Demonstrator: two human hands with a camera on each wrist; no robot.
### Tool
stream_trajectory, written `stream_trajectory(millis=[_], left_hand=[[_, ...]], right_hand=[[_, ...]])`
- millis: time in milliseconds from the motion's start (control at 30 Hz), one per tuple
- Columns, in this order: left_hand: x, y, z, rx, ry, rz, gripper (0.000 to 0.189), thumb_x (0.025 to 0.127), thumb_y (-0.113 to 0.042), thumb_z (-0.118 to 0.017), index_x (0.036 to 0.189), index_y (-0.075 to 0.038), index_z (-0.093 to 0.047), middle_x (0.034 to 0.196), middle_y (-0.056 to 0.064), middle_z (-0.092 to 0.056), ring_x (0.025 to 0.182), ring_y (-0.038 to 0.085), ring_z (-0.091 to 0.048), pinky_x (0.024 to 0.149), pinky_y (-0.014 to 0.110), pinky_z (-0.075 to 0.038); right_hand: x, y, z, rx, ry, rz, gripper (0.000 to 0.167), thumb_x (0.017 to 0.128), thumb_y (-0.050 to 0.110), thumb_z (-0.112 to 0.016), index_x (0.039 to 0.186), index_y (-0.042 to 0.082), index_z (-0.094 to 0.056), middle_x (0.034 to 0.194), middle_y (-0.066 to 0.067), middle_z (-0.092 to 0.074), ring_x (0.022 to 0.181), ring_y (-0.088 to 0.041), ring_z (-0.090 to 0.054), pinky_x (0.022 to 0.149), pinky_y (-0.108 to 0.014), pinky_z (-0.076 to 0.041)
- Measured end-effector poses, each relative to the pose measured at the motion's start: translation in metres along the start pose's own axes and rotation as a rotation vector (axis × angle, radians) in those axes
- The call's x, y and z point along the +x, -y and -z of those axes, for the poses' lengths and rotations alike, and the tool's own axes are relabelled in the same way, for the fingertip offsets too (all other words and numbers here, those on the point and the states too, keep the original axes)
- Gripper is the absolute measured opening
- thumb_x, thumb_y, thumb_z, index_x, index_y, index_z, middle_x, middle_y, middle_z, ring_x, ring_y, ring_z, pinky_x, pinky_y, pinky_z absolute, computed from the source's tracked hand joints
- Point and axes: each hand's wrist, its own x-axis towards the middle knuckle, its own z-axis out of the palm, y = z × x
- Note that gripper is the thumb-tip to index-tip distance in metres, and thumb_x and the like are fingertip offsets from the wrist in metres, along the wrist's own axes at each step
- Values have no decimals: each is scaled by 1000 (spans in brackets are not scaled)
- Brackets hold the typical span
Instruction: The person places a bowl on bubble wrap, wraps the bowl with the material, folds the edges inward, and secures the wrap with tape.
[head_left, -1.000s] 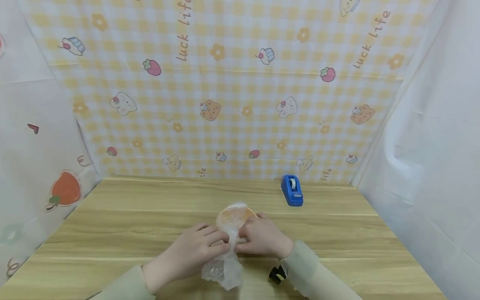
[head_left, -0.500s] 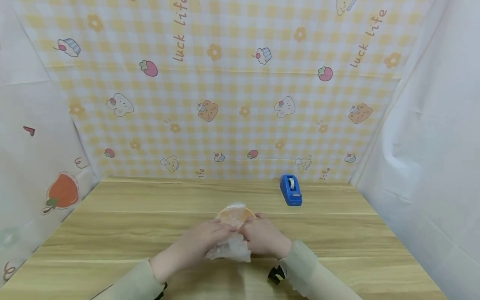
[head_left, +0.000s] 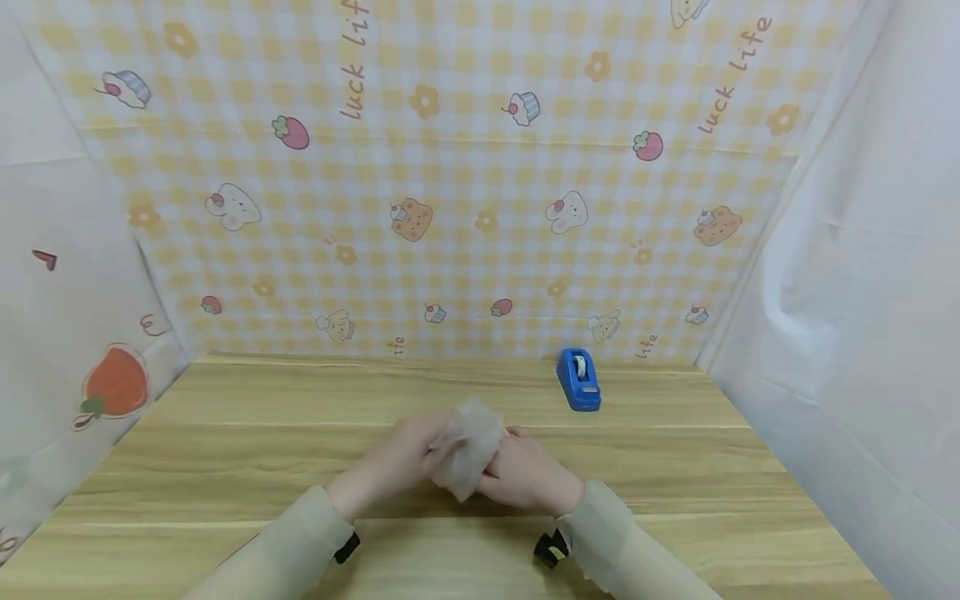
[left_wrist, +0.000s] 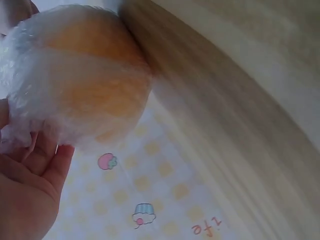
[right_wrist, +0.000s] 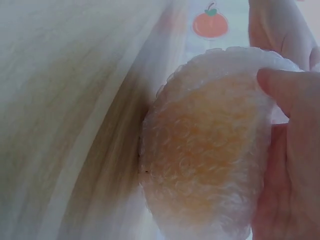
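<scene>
A round orange object [left_wrist: 95, 95], bowl-like in outline, is wrapped in clear bubble wrap [head_left: 468, 450] between my two hands, close over the table. My left hand [head_left: 408, 458] grips the loose, bunched end of the wrap from the left. In the left wrist view, curled fingers [left_wrist: 47, 162] lie at its gathered edge. My right hand [head_left: 528, 475] holds the bundle from the right. Its thumb [right_wrist: 280, 85] presses on the wrap near the rim in the right wrist view. From the head, crumpled wrap covers nearly all the orange.
A blue tape dispenser [head_left: 579, 381] with a roll of tape stands toward the back right of the wooden table [head_left: 285, 392]. Behind it rises a yellow checked cloth [head_left: 465, 167]. White sheets [head_left: 862, 292] hang at both sides. A black wrist mount [head_left: 551, 550] sits under the right sleeve.
My left hand has moved away from me and carried the loose end of the bubble wrap up over the orange object, covering it. My right hand has stayed nearly in place.
</scene>
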Motion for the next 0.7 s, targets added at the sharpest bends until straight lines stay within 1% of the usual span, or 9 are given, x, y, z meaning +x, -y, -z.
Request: stream_trajectory(millis=[100,200,333,467,500,600,700], left_hand=[[6,4,-2,13,-30,80,12,99,-23,-56,90,-17,-61,83,-7,-64,75,5,-59,66,25,-52],[10,6,-5,33,-41,133,14,98,-27,-57,89,-18,-62,79,-10,-62,72,4,-57,64,25,-50],[11,6,-7,72,-43,140,15,96,-25,-61,83,-19,-57,73,-13,-54,65,4,-50,57,23,-45],[12,5,-11,104,-59,153,17,94,-22,-65,81,-18,-54,71,-12,-52,62,4,-48,55,22,-44],[12,5,-12,112,-61,160,17,93,-21,-66,81,-17,-54,71,-11,-52,62,5,-48,54,23,-44],[13,5,-16,141,-67,191,13,91,-18,-69,89,-15,-56,75,-9,-53,62,6,-48,53,23,-43],[14,3,-19,166,-81,209,20,88,-15,-72,94,-13,-53,78,-7,-51,63,8,-45,52,23,-42]], right_hand=[[0,0,2,13,29,-7,44,96,46,-51,126,17,-62,126,1,-62,118,-17,-55,105,-50,-35],[-1,-1,3,20,50,-9,48,96,48,-51,131,16,-60,129,2,-61,120,-17,-54,106,-51,-34],[0,0,4,28,63,-13,50,97,48,-50,135,16,-56,134,1,-58,122,-17,-53,107,-51,-33],[0,1,5,37,71,-26,50,97,46,-50,137,17,-54,137,1,-55,125,-16,-50,108,-51,-30],[0,0,5,36,73,-27,49,97,45,-51,138,17,-54,138,1,-55,126,-16,-49,109,-50,-30],[0,0,5,23,78,-23,50,97,44,-51,139,17,-52,139,1,-53,128,-16,-47,109,-49,-30],[0,0,4,23,78,-15,50,98,43,-50,141,17,-51,140,1,-52,129,-16,-46,109,-48,-30]])
